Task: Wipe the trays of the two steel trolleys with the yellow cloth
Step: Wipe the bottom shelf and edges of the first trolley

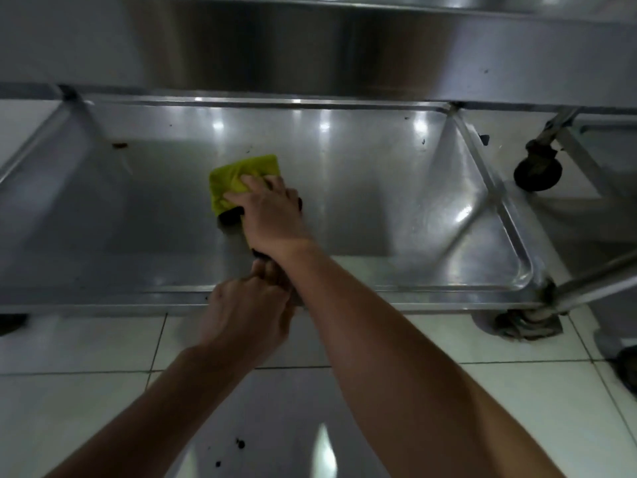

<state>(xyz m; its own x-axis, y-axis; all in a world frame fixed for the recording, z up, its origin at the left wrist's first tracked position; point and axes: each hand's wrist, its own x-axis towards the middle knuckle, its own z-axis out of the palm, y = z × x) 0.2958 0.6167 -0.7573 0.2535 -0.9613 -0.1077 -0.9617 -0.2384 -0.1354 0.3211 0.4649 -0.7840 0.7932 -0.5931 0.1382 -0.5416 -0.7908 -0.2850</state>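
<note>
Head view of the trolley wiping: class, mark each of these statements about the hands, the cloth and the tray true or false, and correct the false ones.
1. The right hand presses the yellow cloth on the bottom tray. True.
2. The cloth lies on the floor tiles. False: it lies on the tray.
3. The left hand is at the tray's near edge, beside the right wrist. True.
4. The tray is spotless. False: dark specks show near its far side.
5. A caster wheel stands to the right. True.
</note>
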